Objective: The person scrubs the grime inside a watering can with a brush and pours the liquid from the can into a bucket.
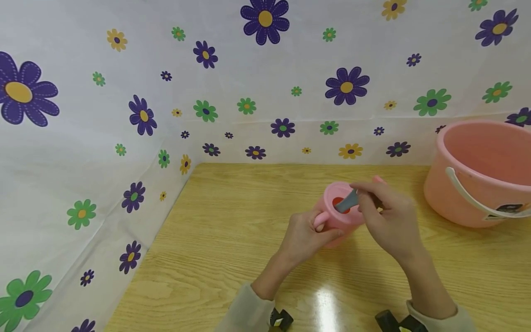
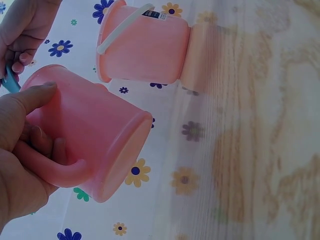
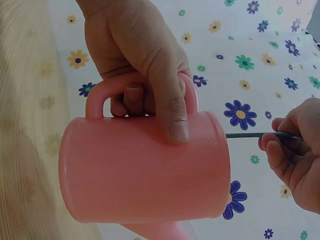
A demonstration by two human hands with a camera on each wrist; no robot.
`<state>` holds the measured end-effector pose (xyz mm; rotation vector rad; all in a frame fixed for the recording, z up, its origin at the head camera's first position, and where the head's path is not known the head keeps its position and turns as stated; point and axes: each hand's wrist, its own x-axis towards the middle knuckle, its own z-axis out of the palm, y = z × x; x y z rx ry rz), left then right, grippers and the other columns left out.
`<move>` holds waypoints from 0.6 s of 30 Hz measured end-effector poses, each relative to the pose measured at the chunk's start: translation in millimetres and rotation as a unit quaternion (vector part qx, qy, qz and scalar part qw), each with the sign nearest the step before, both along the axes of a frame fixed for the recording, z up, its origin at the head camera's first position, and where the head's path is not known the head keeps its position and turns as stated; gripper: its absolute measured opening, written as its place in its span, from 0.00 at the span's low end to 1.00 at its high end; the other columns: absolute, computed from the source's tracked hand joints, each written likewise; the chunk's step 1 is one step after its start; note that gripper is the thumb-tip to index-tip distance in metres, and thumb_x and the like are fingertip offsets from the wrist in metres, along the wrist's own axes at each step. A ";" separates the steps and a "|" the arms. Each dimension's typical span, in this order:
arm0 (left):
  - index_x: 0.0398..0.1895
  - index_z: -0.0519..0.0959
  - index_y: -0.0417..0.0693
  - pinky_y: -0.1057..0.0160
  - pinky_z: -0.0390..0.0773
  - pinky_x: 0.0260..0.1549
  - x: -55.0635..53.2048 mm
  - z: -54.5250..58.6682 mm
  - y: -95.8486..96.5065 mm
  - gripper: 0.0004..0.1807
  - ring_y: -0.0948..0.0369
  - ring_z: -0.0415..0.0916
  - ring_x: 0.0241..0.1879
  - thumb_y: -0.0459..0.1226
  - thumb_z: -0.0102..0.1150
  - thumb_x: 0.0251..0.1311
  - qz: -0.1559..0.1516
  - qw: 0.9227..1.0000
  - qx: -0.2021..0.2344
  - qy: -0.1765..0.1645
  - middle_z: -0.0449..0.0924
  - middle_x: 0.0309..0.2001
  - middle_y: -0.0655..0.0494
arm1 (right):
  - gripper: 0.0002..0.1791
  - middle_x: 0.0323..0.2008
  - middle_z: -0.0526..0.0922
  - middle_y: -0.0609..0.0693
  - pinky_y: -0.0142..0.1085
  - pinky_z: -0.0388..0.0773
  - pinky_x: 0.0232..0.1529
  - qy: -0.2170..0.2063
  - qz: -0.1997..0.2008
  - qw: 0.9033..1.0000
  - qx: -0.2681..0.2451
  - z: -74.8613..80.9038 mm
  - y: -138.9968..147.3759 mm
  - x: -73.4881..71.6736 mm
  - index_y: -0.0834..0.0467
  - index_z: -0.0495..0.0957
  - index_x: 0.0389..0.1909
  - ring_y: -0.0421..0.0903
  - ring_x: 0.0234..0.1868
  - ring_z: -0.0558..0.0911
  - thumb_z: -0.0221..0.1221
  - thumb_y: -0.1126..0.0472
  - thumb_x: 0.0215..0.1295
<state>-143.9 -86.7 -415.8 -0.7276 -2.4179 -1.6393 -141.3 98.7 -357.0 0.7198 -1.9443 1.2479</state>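
My left hand (image 1: pixel 304 237) grips the handle of a pink watering can (image 2: pixel 95 120), with the thumb pressing its side. Tilted a little, the can has its round top opening in sight in the head view, and something red shows inside. Part of the spout (image 3: pixel 157 231) sticks out on the side away from the handle. Above the opening, my right hand (image 1: pixel 390 219) pinches a thin, flat blue-grey tool (image 1: pixel 348 201). Its lower end reaches into the opening, and the fingers hide the rest, so its kind cannot be told.
To the right stands a large pink bucket (image 1: pixel 452 198) with a white handle (image 1: pixel 464 193). Under everything is a wood-grain tabletop (image 1: pixel 232 221). A white sheet with printed flowers (image 1: pixel 232 74) hangs along the back and left side.
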 end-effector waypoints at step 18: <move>0.51 0.82 0.44 0.73 0.69 0.26 -0.2 -0.1 0.1 0.21 0.68 0.71 0.27 0.35 0.75 0.53 0.007 1.000 -0.009 -0.005 0.84 0.33 0.55 | 0.12 0.24 0.82 0.59 0.20 0.72 0.24 -0.032 -0.013 0.997 -0.062 1.5 7.6 -0.1 0.70 0.85 0.39 0.35 0.23 0.76 0.56 0.82 0.60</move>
